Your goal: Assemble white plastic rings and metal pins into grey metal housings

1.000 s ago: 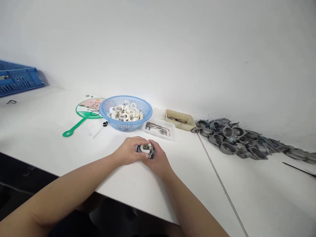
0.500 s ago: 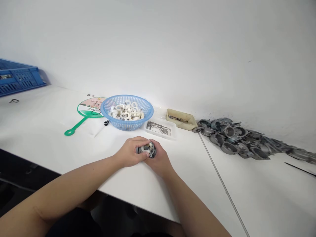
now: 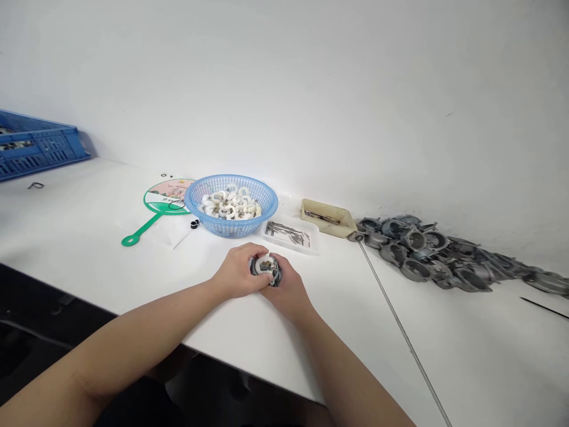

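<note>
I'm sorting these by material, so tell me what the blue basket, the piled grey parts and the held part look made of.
Blue basket: smooth plastic, judging by the moulded lattice. Piled grey parts: probably bare cast metal, dull and mottled, with projecting lugs. Held part: a smooth white ring, likely plastic, against a dull grey body, perhaps metal too.

Lit softly across wall (image 3: 284, 107) and table (image 3: 231, 338), near black at lower left. Shadowed beside the crate (image 3: 48, 148), upper left. Stretched toward the right edge; short of fine detail on the held part (image 3: 265, 266).
</note>
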`<state>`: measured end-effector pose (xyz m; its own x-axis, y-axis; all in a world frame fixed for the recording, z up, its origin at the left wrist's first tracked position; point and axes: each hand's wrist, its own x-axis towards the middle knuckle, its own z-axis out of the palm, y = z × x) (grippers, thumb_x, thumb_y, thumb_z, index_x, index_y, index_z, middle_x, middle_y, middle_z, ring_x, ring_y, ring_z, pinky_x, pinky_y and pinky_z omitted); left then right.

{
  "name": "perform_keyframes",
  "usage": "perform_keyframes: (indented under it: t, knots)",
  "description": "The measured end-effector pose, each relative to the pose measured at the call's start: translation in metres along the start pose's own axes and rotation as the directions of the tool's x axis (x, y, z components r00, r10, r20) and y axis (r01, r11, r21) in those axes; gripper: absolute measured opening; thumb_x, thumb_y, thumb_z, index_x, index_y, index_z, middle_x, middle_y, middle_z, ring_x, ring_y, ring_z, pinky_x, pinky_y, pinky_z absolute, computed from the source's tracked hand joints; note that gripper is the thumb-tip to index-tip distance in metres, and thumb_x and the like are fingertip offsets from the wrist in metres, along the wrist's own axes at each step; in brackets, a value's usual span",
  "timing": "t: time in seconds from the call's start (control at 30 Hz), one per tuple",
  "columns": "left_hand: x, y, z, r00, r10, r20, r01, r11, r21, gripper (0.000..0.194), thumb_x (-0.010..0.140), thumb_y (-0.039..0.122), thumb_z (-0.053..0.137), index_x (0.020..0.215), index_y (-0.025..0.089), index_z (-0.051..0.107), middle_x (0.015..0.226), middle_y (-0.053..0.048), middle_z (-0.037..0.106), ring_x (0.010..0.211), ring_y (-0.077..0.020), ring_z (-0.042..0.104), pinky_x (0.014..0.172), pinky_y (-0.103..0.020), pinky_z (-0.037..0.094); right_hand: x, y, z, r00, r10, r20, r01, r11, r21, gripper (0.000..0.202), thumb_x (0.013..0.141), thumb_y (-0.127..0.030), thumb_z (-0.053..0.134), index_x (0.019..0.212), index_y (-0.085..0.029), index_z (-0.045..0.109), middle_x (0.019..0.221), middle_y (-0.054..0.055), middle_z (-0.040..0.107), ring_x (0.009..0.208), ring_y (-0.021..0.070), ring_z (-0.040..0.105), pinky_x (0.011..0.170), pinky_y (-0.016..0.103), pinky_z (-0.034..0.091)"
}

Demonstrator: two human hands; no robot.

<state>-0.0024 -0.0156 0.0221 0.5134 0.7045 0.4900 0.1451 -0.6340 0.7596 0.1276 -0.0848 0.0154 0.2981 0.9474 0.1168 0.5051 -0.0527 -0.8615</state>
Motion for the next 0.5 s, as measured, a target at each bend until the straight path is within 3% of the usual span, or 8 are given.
perform_keyframes:
  t: [0.13,0.5]
  knots:
    - [0.0016,-0.0032,0.0034,0.999,0.034,0.003,-0.034,0.999,-0.035,0.034,0.057,0.021,0.068,0.09,0.017,0.065,0.087,-0.004,0.064,0.082,-0.0193,0.06,0.077,-0.033,0.049,0.0003,0.0011,0.0011,1.0,-0.004,-0.012,0.004,1.0,0.002,0.061,0.056,-0.031,0.07,0.113,-0.024,0.05,0.106,0.003,0.061,0.096,0.0239,0.057,0.082,0.039,0.047]
    - [0.0028,-0.0026,0.0015,0.999,-0.034,0.024,0.035,0.999,-0.034,0.042,0.057,0.025,0.07,0.097,0.018,0.061,0.087,-0.003,0.062,0.079,-0.0179,0.059,0.074,-0.031,0.048,0.0005,-0.0013,-0.0017,1.0,0.002,0.006,-0.002,1.0,-0.008,0.061,0.057,-0.029,0.069,0.114,-0.024,0.05,0.105,0.003,0.062,0.093,0.0231,0.058,0.082,0.039,0.047]
